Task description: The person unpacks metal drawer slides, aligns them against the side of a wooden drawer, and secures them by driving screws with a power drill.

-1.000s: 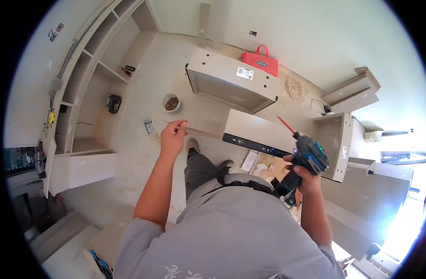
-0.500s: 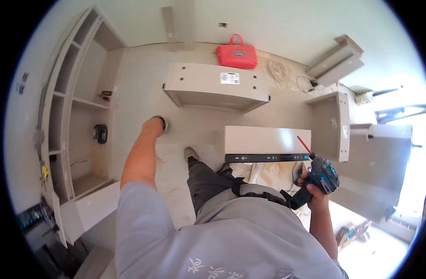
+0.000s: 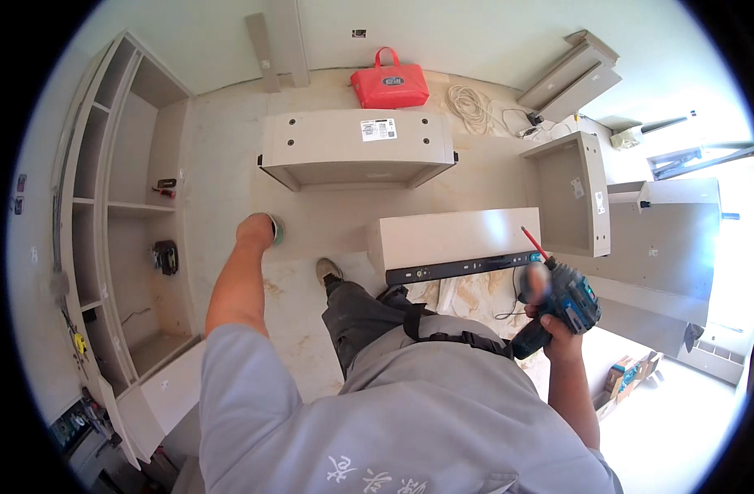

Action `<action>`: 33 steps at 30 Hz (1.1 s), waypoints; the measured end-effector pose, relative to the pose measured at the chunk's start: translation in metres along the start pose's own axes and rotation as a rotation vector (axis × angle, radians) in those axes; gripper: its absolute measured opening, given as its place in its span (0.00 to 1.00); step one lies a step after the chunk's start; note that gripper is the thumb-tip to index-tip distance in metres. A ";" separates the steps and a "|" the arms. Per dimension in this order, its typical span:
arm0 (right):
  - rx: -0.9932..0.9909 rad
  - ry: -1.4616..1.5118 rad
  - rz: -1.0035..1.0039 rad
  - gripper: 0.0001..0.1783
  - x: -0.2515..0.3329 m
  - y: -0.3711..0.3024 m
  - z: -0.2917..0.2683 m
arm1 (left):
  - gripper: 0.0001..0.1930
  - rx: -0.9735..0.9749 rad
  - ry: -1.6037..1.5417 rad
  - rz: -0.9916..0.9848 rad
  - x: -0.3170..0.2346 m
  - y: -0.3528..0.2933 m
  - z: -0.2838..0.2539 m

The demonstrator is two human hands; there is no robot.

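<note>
My right hand (image 3: 560, 336) is wrapped round the grip of a blue and black cordless drill (image 3: 571, 301), whose long red bit (image 3: 533, 241) points up and away from me. Just left of the drill is a pale drawer box (image 3: 455, 236) with a black slide rail (image 3: 463, 269) along its near edge. On my left, the arm is stretched out and my left hand (image 3: 253, 230) is closed on a small round object (image 3: 278, 231) with a greenish side. Its kind is mostly hidden by the hand.
Another drawer box (image 3: 328, 136) with a white label stands ahead. An open box (image 3: 593, 198) stands at the right. A red bag (image 3: 391, 86) and coiled cable (image 3: 469, 105) lie by the far wall. A tall open cabinet (image 3: 138, 207) holding tools runs along the left.
The whole view has shifted, so the room's things sit further left and mostly higher. Both hands keep their holds, and the drill stays beside the drawer box.
</note>
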State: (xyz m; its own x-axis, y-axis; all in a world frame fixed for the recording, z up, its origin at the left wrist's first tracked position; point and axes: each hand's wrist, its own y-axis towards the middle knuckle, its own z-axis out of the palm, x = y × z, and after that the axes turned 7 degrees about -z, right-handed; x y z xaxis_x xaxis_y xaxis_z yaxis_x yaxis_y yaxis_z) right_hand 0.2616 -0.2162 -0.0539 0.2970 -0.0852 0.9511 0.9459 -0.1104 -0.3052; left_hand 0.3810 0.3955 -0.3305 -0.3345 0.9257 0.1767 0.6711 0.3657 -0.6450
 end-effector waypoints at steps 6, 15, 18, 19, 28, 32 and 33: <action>0.058 -0.045 -0.041 0.38 0.001 0.006 -0.003 | 0.12 -0.101 -0.033 0.002 0.008 0.012 0.019; 0.131 -0.080 -0.042 0.35 0.003 0.007 -0.019 | 0.11 -0.142 -0.076 0.049 0.012 0.012 0.020; 0.184 -0.073 -0.068 0.35 -0.001 0.012 -0.028 | 0.12 -0.186 -0.125 0.021 0.014 -0.008 0.011; 0.202 -0.066 -0.079 0.35 -0.003 0.014 -0.030 | 0.12 -0.208 -0.157 0.006 0.015 -0.017 0.006; 0.536 -0.230 -0.199 0.35 0.006 0.014 -0.058 | 0.12 -0.214 -1.565 0.090 -0.041 -0.195 -0.031; 0.903 -0.654 -0.638 0.27 0.007 0.033 -0.077 | 0.09 0.189 -1.925 0.363 -0.113 -0.325 -0.021; 0.918 -0.543 -0.589 0.25 0.012 0.033 -0.070 | 0.08 0.292 -1.976 0.403 -0.134 -0.349 -0.028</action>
State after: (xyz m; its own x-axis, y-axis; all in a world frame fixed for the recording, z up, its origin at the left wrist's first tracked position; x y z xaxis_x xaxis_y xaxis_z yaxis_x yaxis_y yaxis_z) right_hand 0.2876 -0.2901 -0.0560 -0.4008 0.1909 0.8961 0.6299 0.7676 0.1182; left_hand 0.2106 0.1463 -0.1085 -0.4763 -0.4861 -0.7327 0.8389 -0.0016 -0.5443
